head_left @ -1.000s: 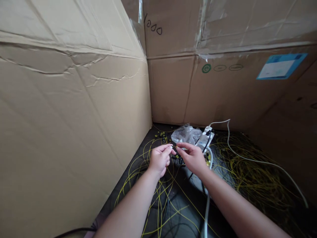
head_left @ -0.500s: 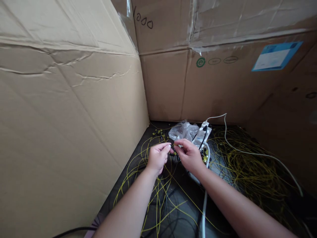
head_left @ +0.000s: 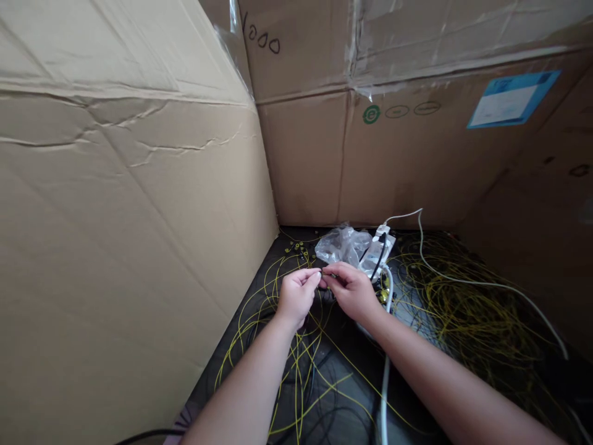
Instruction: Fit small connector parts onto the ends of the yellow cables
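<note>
My left hand (head_left: 296, 298) is closed, thumb and forefinger pinched together; what they hold is too small to make out. Facing it, my right hand (head_left: 351, 289) pinches a tiny dark yellowish piece (head_left: 328, 275) whose kind I cannot tell. The fingertips of both hands meet or nearly meet over the dark table. Thin yellow wires (head_left: 296, 371) loop loosely below and left of my left hand. Small yellow and black parts (head_left: 384, 290) show just beyond my right wrist, partly hidden.
A crumpled clear plastic bag (head_left: 341, 244) lies behind the hands, beside a white power strip (head_left: 377, 252) with cords. Several small yellow-black pieces (head_left: 297, 248) lie at the back left. A yellow wire tangle (head_left: 467, 303) spreads at right. Tall cardboard (head_left: 185, 204) walls in the left and back.
My right hand has moved slightly left, so its fingertips now come up against those of my left hand. The view has shifted a little.
</note>
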Motion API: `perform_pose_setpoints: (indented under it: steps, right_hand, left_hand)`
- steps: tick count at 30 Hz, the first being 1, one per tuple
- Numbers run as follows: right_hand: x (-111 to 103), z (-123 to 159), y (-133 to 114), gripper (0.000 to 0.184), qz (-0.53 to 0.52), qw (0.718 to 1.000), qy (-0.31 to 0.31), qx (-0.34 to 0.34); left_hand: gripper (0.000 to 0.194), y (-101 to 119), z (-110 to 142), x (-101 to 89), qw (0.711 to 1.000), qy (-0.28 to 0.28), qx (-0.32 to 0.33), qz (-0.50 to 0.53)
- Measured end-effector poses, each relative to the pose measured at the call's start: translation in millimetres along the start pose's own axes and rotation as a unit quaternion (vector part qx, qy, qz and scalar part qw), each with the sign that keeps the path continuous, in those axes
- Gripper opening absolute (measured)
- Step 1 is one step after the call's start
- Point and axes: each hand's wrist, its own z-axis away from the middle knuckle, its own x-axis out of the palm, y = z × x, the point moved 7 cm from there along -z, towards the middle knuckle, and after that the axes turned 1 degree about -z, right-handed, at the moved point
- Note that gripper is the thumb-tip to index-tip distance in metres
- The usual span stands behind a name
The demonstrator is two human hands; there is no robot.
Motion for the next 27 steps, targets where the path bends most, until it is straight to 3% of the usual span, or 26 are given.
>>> perform_pose_setpoints:
  steps: [3, 11, 18, 23, 27]
  right_hand:
    - [-0.4, 0.6, 2.5, 0.01, -0.003, 1.0, -0.002, 0.009]
    - [-2.5, 2.7, 3.9, 0.011, -0.033, 0.999, -0.004, 0.006]
    - [-3.2, 2.9, 5.4, 0.01, -0.066, 0.998, -0.002, 0.011]
    - [0.6, 3.8, 2.6, 0.012, -0.086, 0.995, -0.034, 0.026]
    - [-0.9, 5.3, 0.1, 0.009, -0.068, 0.997, -0.011, 0.019]
  left_hand:
    - [0.034, -3.3, -0.5, 2.9, 0.999, -0.041, -0.01, 0.007]
    - [0.032, -1.5, 0.4, 3.3, 0.997, -0.075, -0.015, 0.006]
    - [0.03, 0.7, 0.6, 4.6, 0.998, -0.064, 0.004, -0.017]
    - [0.031, 2.4, 0.6, 3.5, 0.997, -0.052, 0.023, -0.043]
    - [0.031, 2.6, 1.6, 4.0, 0.997, -0.047, 0.025, -0.048]
